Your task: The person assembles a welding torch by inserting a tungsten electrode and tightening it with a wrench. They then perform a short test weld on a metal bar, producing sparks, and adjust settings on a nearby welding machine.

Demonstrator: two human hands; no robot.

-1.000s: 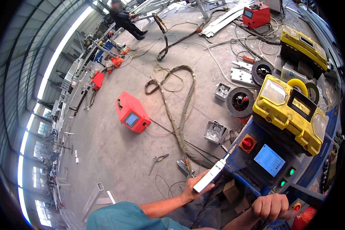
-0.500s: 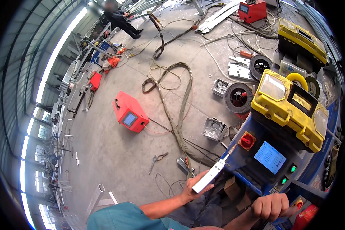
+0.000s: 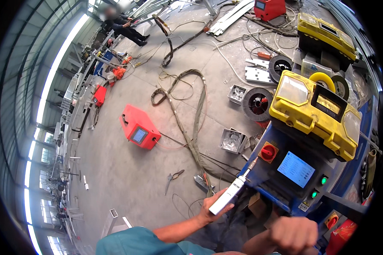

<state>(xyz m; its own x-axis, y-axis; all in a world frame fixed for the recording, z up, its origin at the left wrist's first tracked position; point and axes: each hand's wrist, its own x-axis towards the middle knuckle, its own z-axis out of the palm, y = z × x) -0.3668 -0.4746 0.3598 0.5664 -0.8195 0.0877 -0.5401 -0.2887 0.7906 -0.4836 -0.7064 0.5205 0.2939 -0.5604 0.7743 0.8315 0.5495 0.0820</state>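
My left hand [image 3: 212, 209] is closed around the white body of a handheld laser welding torch [image 3: 232, 196]. The torch points up and to the right, its thin copper-coloured nozzle end close to the red rotary switch [image 3: 268, 152] on a blue machine. Below that machine's front panel, my right hand [image 3: 294, 234] is curled into a fist and somewhat blurred; whatever its fingers may hold is hidden. On the panel are a lit blue-white screen [image 3: 296, 169] and two green-lit buttons [image 3: 324, 180]. A yellow toolbox [image 3: 302, 108] rests on top of the machine.
A red machine with a screen [image 3: 140, 127] stands on the floor to the left, its cables and a sheathed hose [image 3: 195, 123] running across the concrete. Pliers [image 3: 173, 179], parts bins [image 3: 232, 140] and a wire spool [image 3: 256, 104] lie nearby. A person [image 3: 125, 27] stands far off.
My right fist has moved slightly left and down. The whole view has shifted a little to the left and up. My left hand keeps its hold on the welding torch.
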